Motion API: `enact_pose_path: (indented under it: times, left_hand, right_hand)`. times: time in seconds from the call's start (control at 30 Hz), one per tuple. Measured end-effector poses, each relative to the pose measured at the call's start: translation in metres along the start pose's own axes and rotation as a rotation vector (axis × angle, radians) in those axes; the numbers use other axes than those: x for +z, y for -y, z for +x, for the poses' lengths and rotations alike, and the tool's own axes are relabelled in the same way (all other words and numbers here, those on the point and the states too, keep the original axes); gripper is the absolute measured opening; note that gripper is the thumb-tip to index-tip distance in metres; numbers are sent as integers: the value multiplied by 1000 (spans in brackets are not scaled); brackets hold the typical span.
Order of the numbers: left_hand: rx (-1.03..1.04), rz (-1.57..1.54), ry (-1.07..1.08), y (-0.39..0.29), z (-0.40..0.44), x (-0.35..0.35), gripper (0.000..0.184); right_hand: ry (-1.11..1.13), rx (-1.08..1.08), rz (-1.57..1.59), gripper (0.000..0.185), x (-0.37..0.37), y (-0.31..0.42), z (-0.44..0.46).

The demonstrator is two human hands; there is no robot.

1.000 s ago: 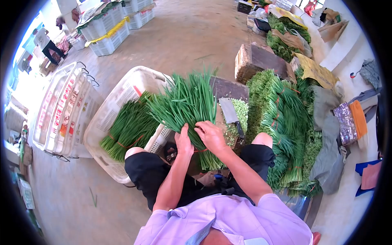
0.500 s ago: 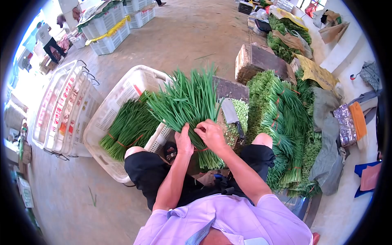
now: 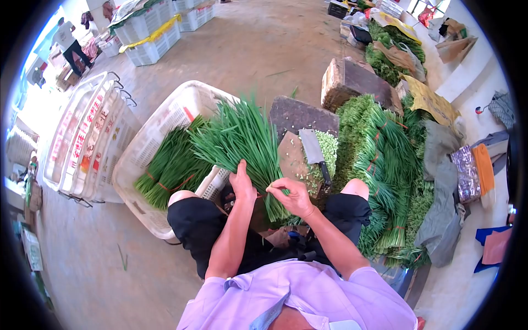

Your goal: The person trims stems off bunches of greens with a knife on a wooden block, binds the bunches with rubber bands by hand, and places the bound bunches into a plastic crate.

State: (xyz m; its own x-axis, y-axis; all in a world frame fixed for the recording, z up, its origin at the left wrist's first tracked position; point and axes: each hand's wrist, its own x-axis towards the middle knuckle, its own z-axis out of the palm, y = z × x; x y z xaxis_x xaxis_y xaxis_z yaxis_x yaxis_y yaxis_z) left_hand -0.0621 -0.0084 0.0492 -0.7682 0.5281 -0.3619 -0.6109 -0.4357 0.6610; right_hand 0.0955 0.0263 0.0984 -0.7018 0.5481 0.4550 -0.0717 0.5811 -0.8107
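A large bunch of long green stalks leans left over my lap, a red band near its cut ends. My left hand is wrapped round its lower part. Beside the bunch, on its right edge, my right hand has thumb and fingertips pinched together; what they hold, if anything, is too small to make out. A cleaver with a black handle lies on a board strewn with chopped green bits. To the left, a white crate holds banded bunches.
Stacked white crates stand at the far left. On my right are piled banded green bunches, with a brown box behind them. More crates and a person are in the back left.
The bunch and my left hand have shifted slightly left. My right hand has moved right and lower, towards the bunch's edge. The view has shifted a little.
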Motion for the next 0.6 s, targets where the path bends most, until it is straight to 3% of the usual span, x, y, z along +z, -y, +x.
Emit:
enact_pose_path:
  times: [0.07, 0.1, 0.17, 0.2, 0.23, 0.3, 0.33, 0.37, 0.43, 0.47, 0.53, 0.57, 0.6]
  left_hand:
    - [18, -4, -11, 3, 6, -7, 37]
    - [19, -4, -13, 1, 5, -6, 37]
    - [-15, -43, 20, -7, 3, -3, 36]
    - [25, 11, -17, -8, 6, -2, 34]
    - [22, 14, -7, -8, 7, -2, 34]
    - [6, -77, 24, -9, 3, 1, 33]
    - [-18, -76, 55, -11, 2, 0, 35]
    - [-19, -73, 62, -10, 2, 2, 35]
    - [-38, -57, 143, -7, 2, 4, 35]
    - [-63, -18, 204, -5, 0, 5, 36]
    - [-75, 67, 252, 3, -9, 8, 35]
    - [-81, 146, 270, 5, -12, 7, 34]
    - [-94, 109, 268, 5, -11, 3, 31]
  right_hand:
    - [-62, 248, 391, 5, 1, 4, -7]
    - [-60, 248, 392, 5, -2, 9, -6]
    - [406, 454, 492, 8, -16, 24, -1]
    - [693, 527, 351, 9, -26, 31, 4]
    - [683, 525, 349, 9, -27, 24, 5]
    - [139, 680, 426, 14, -28, -5, 6]
    - [51, 672, 267, 43, -36, -20, 13]
    - [43, 669, 268, 43, -33, -33, 15]
    - [-101, 573, -272, 85, -24, -45, 24]
    - [-89, 483, -343, 98, -22, -43, 29]
    - [-271, 362, -394, 90, 3, -36, 42]
    - [-281, 363, -393, 90, 0, -48, 44]
    - [-322, 424, -268, 78, -4, -67, 44]
